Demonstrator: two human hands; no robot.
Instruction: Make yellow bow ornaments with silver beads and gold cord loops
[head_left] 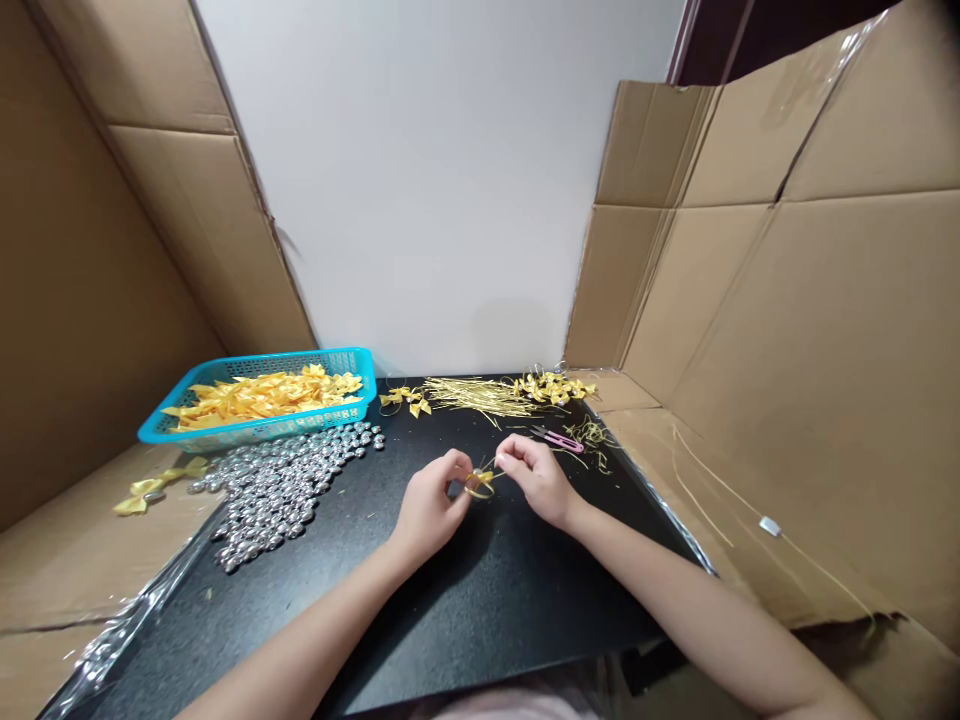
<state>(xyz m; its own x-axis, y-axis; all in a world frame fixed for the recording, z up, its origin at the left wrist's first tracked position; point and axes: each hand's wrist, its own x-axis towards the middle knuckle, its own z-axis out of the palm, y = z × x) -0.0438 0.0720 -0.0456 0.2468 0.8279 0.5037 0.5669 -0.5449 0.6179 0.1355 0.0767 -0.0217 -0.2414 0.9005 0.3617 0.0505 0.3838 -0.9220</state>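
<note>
Over the middle of the black table [465,600], my left hand [429,505] and my right hand [534,478] meet, both closed in a pinch on a small yellow ribbon bow [478,483] with a thin gold loop. The left fingers grip its left side. The right fingers hold gold thread at its right side. The bow hangs just above the tabletop.
A blue basket [339,360] of yellow bows stands at the back left. Several silver heart beads [281,490] lie beside it. Gold threads [472,395], finished bows [551,387] and pink snips [559,440] lie at the back. Cardboard walls [787,330] stand on both sides. A stray bow [146,490] lies left.
</note>
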